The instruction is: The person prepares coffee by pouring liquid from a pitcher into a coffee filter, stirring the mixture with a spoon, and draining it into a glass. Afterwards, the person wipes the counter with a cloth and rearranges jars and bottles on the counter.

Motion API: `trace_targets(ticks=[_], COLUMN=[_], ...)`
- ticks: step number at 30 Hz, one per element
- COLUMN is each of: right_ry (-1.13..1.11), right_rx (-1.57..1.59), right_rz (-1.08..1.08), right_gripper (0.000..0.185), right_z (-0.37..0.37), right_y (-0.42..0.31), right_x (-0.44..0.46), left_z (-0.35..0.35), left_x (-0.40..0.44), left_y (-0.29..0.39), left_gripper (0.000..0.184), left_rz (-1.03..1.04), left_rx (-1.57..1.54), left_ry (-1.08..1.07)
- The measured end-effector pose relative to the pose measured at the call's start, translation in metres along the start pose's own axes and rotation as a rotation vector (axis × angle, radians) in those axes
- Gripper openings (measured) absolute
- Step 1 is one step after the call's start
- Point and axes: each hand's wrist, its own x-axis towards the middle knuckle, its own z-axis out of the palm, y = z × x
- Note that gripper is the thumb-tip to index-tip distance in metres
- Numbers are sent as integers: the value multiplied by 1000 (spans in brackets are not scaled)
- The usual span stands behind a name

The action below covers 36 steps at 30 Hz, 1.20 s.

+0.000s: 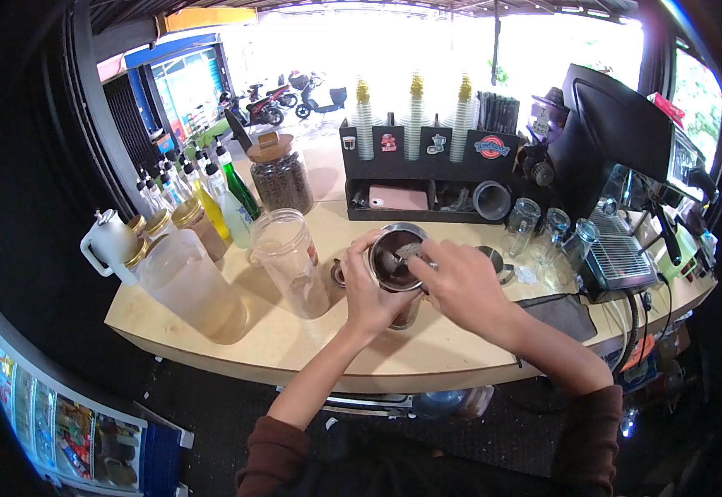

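Observation:
My left hand [363,300] is wrapped round a steel cup [387,243], its dark open mouth tilted toward me. My right hand [470,288] is closed at the cup's right rim, gripping what looks like a spoon [408,251] whose light grey end is inside the cup. The fingers hide its handle, and the cup's contents are hard to make out. Just left of my left hand stands a tall clear plastic jar [296,277], with a small round metal item [338,273] between them. Beneath my hands, a shiny cylindrical surface [405,316] partly shows.
A frosted pitcher [195,290], a white kettle [111,240] and syrup bottles [233,182] stand left. Behind are a coffee bean jar [282,184] and a black cup organizer [427,186] holding a phone [398,198]. Glass mugs [523,222] and an espresso machine [618,257] stand right.

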Motion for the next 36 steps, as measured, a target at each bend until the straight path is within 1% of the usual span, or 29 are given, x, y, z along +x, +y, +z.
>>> trace_targets(ticks=[1,2,4,8,10,14,16,17,20,23,25,26,28,29,31,32,34,36], right_ry=[3,5,-14,-43,-43,12,-10,-8,42,8,-85,-87,-75,-75,-129,-128,-108,-140], right_rx=[83,84,-90,-111,-108,-184,-84,-86,-176,-133,-119,-120,-148,-148,-149,-151,-235,-210], right_rz=[2,-4,-18,-34,-99,-45,-88,-88,-58,-77,-147,-145,-187,-189,-316,-316,-327,-347], right_gripper=[19,19,19,19,18,17,17,17,16,15,12,12,10,10,11,11,11,10], right_z=[0,-1,-4,-8,-8,-5,-1,-1,-4,-8,-14,-16,-18,-18,-17,-20,-28,-25], right_y=[-2,-1,2,8,6,8,3,4,9,15,18,21,29,30,33,35,38,36], right_x=[0,0,-2,-3,-5,-3,-4,-3,0,2,3,3,6,7,8,11,17,18], left_z=[-1,-4,-9,-16,-17,-15,-15,-15,-18,-23,-28,-30,-35,-37,-40,-41,-42,-43], left_x=[1,3,7,12,13,11,11,12,13,18,22,25,32,35,41,44,48,49], left_y=[0,1,4,6,5,7,6,7,12,12,11,10,8,8,7,7,7,11], left_gripper=[88,88,89,89,86,85,86,86,86,85,83,83,84,84,84,84,84,83], left_rz=[-8,-7,-6,-29,-1,-9,81,83,71,96,52,52,80,79,144,146,107,124], left_rx=[-20,-16,46,10,47,34,76,76,96,152,114,112,115,115,149,149,84,90], left_ry=[1,7,-61,-117,-163,-170,-162,-162,-199,-254,-315,-316,-422,-421,-538,-538,-624,-628])
